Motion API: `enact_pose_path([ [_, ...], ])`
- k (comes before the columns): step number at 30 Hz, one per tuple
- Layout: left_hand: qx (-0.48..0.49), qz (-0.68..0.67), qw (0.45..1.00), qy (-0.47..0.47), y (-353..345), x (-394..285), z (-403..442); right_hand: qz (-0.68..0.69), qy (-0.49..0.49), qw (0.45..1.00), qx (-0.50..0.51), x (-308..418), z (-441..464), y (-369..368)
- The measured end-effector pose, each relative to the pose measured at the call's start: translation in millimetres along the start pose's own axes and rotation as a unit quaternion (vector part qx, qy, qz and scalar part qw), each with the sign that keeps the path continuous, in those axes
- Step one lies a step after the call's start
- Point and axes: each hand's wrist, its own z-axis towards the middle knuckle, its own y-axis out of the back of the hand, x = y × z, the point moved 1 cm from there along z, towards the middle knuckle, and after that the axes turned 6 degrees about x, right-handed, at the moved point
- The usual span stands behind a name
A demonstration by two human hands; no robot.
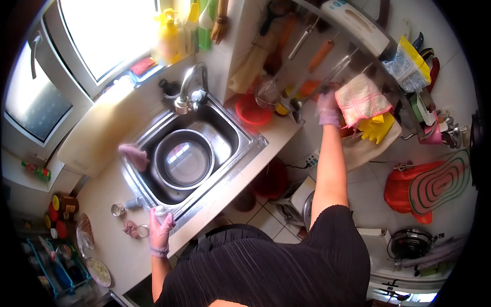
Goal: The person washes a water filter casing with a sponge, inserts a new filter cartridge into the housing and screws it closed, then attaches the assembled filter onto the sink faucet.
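Both my hands wear thin, pinkish see-through gloves. My left hand [161,230] is at the counter edge below the sink, its fingers wrapped round a small white-topped container [161,211]. My right hand [328,106] reaches up to the hanging rack, beside a pink checked cloth [362,100] and yellow rubber gloves [377,128]. Its fingers are partly hidden among the hanging things, so their grip does not show. In the steel sink [225,134] sits a round metal basin [184,158] with water in it. A pink cloth [134,156] hangs over the sink's left rim.
The faucet [182,102] stands behind the sink. A red bowl [253,110] is on the counter to its right. Utensils hang from the rack [353,43]. Jars [64,203] and a plate of food [98,271] are at the left. A red bag [404,189] hangs at the right.
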Motion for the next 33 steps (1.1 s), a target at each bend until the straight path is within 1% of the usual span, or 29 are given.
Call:
enact_pose_path([
  [1,-0.005,0.004,1.0,0.007,1,1,1,-0.042,-0.003,0.998,0.042,-7,5,3],
  [3,-0.007,0.007,1.0,0.013,0,1,3,-0.089,-0.019,0.993,0.08,-21,16,8],
  [5,0.001,-0.016,1.0,0.014,0,0,4,-0.102,-0.033,0.991,0.085,-31,21,16],
  [8,0.026,0.01,1.0,0.006,2,4,8,-0.114,-0.042,0.989,0.088,-43,25,24],
  [11,0.042,-0.001,0.999,0.018,-5,2,10,-0.118,-0.045,0.989,0.083,-48,25,25],
  [14,0.053,-0.028,0.998,0.006,-10,2,13,-0.118,-0.051,0.99,0.063,-54,21,29],
  [17,0.072,-0.001,0.997,-0.008,-6,1,17,-0.114,-0.056,0.991,0.037,-62,16,32],
  [20,0.06,-0.025,0.998,-0.009,-3,4,19,-0.12,-0.06,0.991,0.003,-74,3,39],
  [21,0.058,-0.023,0.998,0.009,0,6,21,-0.127,-0.058,0.99,-0.012,-78,-3,42],
  [22,0.034,-0.061,0.997,0.029,-1,2,20,-0.127,-0.054,0.99,-0.022,-87,-9,40],
  [23,0.004,-0.062,0.996,0.057,3,-3,17,-0.128,-0.046,0.99,-0.028,-89,-10,36],
  [24,0.037,-0.081,0.995,0.036,11,4,21,-0.131,-0.039,0.99,-0.036,-95,-10,33],
  [25,0.055,-0.102,0.993,0.031,11,-2,22,-0.128,-0.033,0.99,-0.039,-101,-6,27],
  [26,0.053,-0.138,0.989,0.0,10,-2,20,-0.128,-0.035,0.99,-0.047,-111,2,24],
  [27,0.088,-0.165,0.982,-0.005,7,-4,28,-0.126,-0.037,0.989,-0.064,-120,7,24],
  [29,0.086,-0.222,0.971,0.025,6,-16,18,-0.105,-0.043,0.988,-0.106,-133,13,17],
  [30,0.101,-0.235,0.967,0.018,8,-17,18,-0.095,-0.059,0.986,-0.124,-135,8,16],
  [31,0.121,-0.247,0.961,0.013,11,-18,18,-0.112,-0.087,0.983,-0.119,-125,-1,18],
  [32,0.133,-0.25,0.959,-0.002,12,-22,17,-0.178,-0.114,0.973,-0.093,-95,-18,23],
  [33,0.131,-0.252,0.959,0.0,14,-25,15,-0.244,-0.138,0.958,-0.065,-49,-37,33],
])
